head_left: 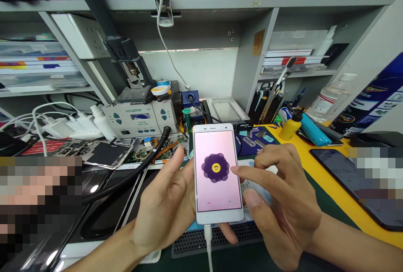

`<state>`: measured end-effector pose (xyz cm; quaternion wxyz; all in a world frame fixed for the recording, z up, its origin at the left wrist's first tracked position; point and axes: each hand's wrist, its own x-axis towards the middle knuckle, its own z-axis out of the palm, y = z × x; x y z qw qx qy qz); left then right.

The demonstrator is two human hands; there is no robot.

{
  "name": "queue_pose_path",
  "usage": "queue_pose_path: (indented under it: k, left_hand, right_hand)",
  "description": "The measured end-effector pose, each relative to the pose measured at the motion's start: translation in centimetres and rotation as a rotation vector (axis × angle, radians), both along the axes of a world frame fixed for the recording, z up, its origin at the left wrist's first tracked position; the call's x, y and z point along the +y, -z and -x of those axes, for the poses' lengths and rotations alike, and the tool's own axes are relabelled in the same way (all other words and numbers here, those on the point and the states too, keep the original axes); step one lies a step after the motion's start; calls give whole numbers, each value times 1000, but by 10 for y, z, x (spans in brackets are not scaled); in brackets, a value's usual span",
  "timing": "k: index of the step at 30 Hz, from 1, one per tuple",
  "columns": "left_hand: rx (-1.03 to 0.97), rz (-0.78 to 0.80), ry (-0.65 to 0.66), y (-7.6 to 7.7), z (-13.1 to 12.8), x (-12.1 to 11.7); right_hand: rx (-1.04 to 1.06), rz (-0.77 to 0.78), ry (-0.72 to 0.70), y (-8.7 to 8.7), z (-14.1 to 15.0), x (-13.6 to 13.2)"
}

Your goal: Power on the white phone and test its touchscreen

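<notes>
My left hand [166,205] holds a white smartphone [217,175] upright from behind, fingers wrapped round its left edge and bottom. Its screen is lit pink with a dark purple flower shape and a yellow centre. A white cable [208,242] is plugged into its bottom. My right hand [283,196] hovers at the phone's right side, forefinger stretched out with its tip at the screen's right edge, the other fingers curled. Something pale shows under the thumb; I cannot make it out.
A soldering station [140,119] stands behind, with a black hose [132,171], opened phone parts [107,152] and white chargers [59,127] at the left. A tool holder [270,100], yellow bottle [291,125], blue lighter-like tube [315,131] and a dark phone [355,184] lie at the right.
</notes>
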<state>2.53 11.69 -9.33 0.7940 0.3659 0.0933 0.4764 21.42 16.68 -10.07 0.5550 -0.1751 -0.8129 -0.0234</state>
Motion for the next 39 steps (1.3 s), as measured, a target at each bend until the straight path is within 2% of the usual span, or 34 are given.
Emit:
queue_pose_path:
  k: [17, 30, 39]
  left_hand:
    - [-32, 18, -22, 1, 1, 0]
    - [32, -12, 6, -1, 1, 0]
    - [24, 12, -40, 1, 1, 1]
  right_hand:
    - [4, 0, -11, 2, -1, 0]
    - [12, 12, -5, 2, 0, 5]
    - [-5, 13, -18, 0, -1, 3]
